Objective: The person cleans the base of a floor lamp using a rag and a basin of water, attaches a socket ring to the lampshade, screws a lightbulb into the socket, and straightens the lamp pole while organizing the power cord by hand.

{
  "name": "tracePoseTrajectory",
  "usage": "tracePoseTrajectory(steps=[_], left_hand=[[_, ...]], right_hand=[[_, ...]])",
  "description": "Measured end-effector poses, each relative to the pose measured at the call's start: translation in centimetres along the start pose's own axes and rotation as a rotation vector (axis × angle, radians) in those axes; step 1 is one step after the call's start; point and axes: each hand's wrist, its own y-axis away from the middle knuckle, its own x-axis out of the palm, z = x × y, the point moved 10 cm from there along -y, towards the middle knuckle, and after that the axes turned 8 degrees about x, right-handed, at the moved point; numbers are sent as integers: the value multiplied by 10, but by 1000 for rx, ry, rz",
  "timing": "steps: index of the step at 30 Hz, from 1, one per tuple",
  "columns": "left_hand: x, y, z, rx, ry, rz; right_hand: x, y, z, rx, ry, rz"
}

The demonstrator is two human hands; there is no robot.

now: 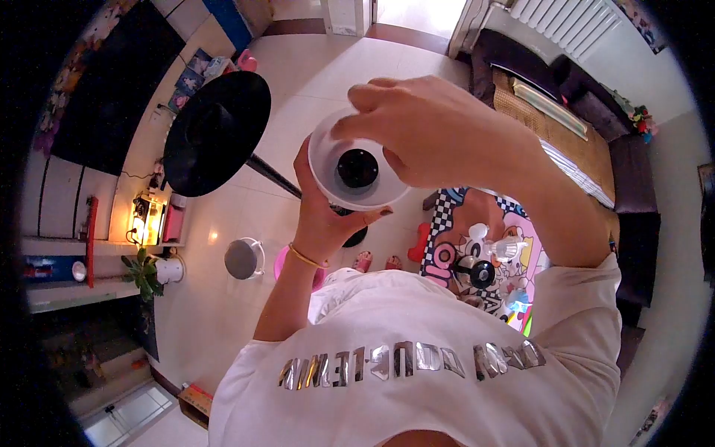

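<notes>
My left hand (316,194) is wrapped around the outside of a translucent white bowl-shaped cup (391,195), with the thumb below it. Its opening faces up, and a round black piece (358,168) sits at the bottom inside. Over the cup's upper right rim, my right hand (417,127) has its index finger reaching across the opening. The thumb hangs apart at the right side, and I see nothing between them. Left of the cup stands a wide black disc (216,134) on a thin dark pole (274,177), which passes behind my left hand.
A low table with a patterned cover (439,253) at right bears a black-topped item (481,273) and a white jug (509,248). A grey-topped stool (240,258) and a pink item (283,264) stand on the floor. A sofa (625,171) lines the right wall.
</notes>
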Motion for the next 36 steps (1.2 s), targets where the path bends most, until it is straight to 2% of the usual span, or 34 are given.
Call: tracePoseTrajectory(steps=[3,6,9,12,18,21,24,27,30,33,36], left_hand=[[-2,-4,-14,82,-94,4],[2,-1,-5,37,75,2],[-2,-2,-9,52,-65,14],[-3,-1,-6,41,-79,8],[-1,-1,-2,18,43,2],[-1,-1,-2,-5,-12,0],[-1,-5,-13,56,-100,23],[-2,-3,-10,33,-51,12],[-1,-3,-13,47,-160,43],[-3,-3,-9,40,-142,25],[-4,-4,-13,74,-193,35]], right_hand=[[16,0,4,-43,-11,146],[7,-2,-19,79,194,13],[1,-4,-4,4,6,-80],[15,-1,8,-103,-63,58],[15,-1,0,-42,-91,184],[17,1,0,-69,-91,177],[26,-5,2,-76,-12,203],[23,-6,6,-109,-5,124],[28,-6,12,-133,39,165],[27,-4,15,-192,-50,96],[27,-4,13,-129,-81,182]])
